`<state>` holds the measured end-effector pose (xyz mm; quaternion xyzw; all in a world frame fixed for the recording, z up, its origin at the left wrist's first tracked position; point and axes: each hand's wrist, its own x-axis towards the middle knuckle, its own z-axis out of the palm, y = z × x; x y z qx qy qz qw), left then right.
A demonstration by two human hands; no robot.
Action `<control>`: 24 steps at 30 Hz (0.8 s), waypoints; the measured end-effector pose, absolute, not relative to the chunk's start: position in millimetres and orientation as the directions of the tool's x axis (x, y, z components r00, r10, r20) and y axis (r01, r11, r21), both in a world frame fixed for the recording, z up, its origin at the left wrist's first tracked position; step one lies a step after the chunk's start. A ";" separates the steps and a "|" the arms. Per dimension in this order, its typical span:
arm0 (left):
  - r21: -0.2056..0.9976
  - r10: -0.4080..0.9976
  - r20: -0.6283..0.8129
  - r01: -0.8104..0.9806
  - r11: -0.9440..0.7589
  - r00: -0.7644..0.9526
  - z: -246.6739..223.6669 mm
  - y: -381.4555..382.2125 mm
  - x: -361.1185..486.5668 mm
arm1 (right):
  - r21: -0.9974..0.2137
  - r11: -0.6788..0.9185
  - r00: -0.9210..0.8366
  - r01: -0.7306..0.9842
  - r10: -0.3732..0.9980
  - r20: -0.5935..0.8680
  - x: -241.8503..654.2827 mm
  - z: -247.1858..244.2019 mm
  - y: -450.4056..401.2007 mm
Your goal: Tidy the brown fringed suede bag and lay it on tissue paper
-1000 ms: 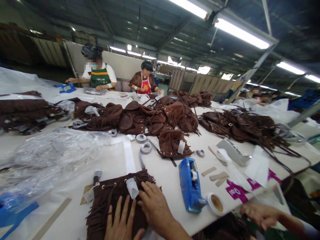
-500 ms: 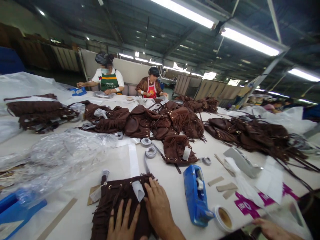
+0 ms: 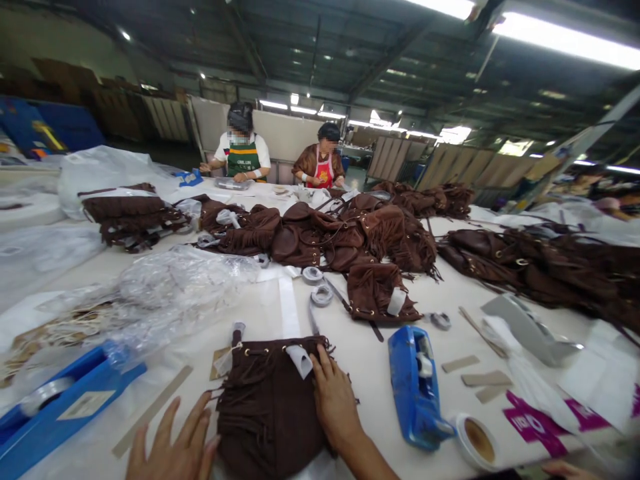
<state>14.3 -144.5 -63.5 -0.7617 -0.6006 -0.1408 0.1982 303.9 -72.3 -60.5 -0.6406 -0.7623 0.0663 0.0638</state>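
A dark brown fringed bag [image 3: 273,407] lies flat on the table before me, with metal eyelets along its top edge. A curled piece of white paper [image 3: 300,361] sticks up at its top right. My right hand [image 3: 339,403] rests on the bag's right side, fingers stretched out flat near the top edge. Left of the bag, my left hand [image 3: 173,443] is spread open and holds nothing, its fingertips close to the fringe. A card tag [image 3: 220,363] lies by the bag's upper left corner.
Blue tape dispensers stand right [image 3: 415,387] and left [image 3: 75,407], with a tape roll [image 3: 476,441] near the right one. More brown bags [image 3: 320,233] are heaped across the table. Crumpled clear plastic [image 3: 175,287] lies left. Two people work opposite; another person's hand [image 3: 565,469] shows lower right.
My left hand has lifted off the bag and moved left, beside it. My right hand stays on the bag's right side. The view has turned a little to the left.
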 end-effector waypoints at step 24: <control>-0.161 0.869 0.388 0.951 -0.264 0.307 -48.7 -89.7 51.6 | -0.180 0.178 -0.172 0.967 0.984 0.052 304.5 -74.5 -67.7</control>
